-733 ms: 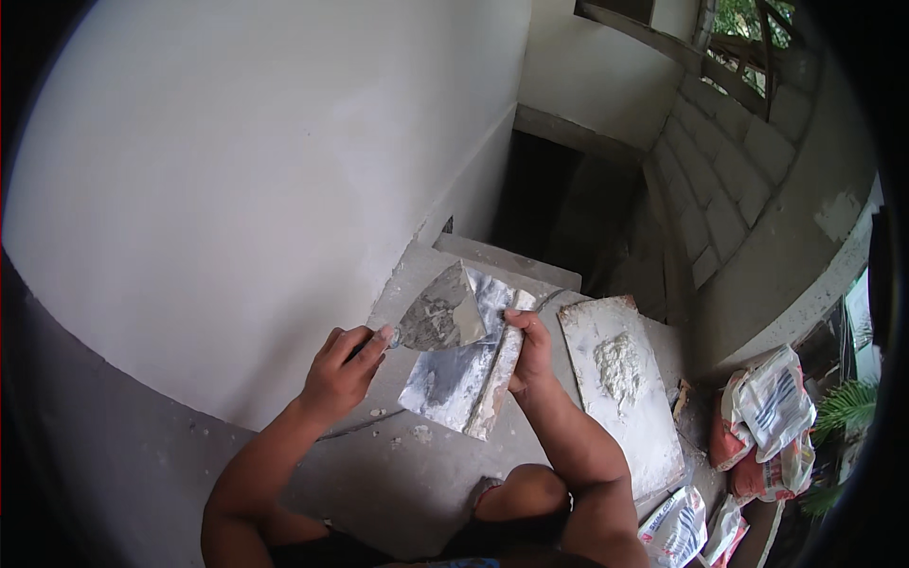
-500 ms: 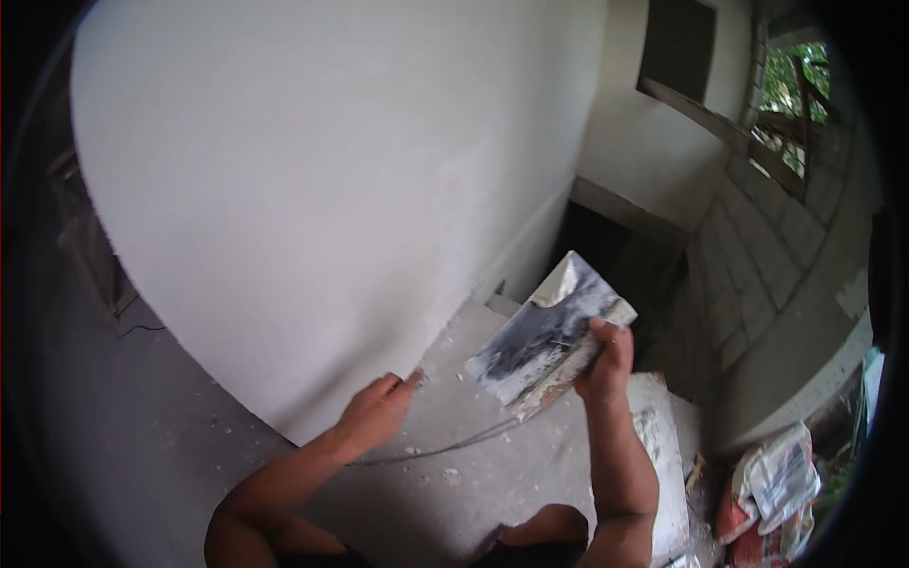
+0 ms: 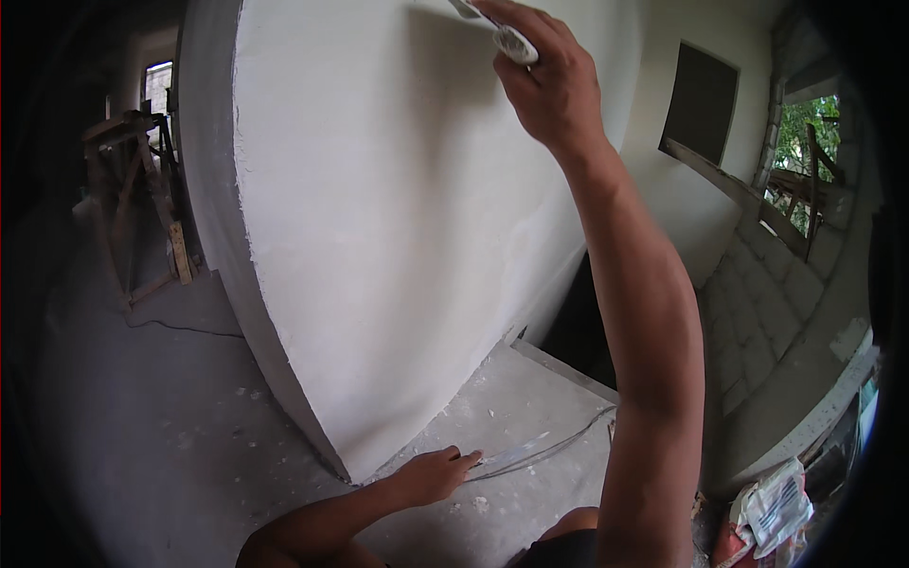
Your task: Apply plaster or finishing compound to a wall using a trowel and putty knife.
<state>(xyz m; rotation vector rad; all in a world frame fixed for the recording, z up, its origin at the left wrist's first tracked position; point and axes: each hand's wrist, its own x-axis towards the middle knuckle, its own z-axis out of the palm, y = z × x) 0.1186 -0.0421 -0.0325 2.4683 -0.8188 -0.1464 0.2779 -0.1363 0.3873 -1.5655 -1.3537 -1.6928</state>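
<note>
My right hand (image 3: 554, 85) is raised high against the white wall (image 3: 379, 237), closed around the pale handle (image 3: 515, 44) of a plastering trowel. Only a corner of the trowel's metal blade (image 3: 466, 8) shows at the top edge of the picture, close to the wall; the rest is cut off. Low down, my left hand (image 3: 437, 475) is closed, thumb and fingers pinched together above the floor. A thin, pale, blade-like strip (image 3: 516, 449) runs out from its fingertips; I cannot tell what it is.
The wall ends at a rough vertical corner (image 3: 248, 218) on the left. A wooden trestle (image 3: 128, 199) stands beyond it. A cable (image 3: 559, 445) crosses the spattered floor (image 3: 189, 426). A dark opening (image 3: 578, 322) lies behind my right arm; bags (image 3: 767, 511) lie at lower right.
My right hand has swung up from above the floor to the wall with the trowel. The view has shifted, now showing the wall's left corner. My left hand stays low and closed.
</note>
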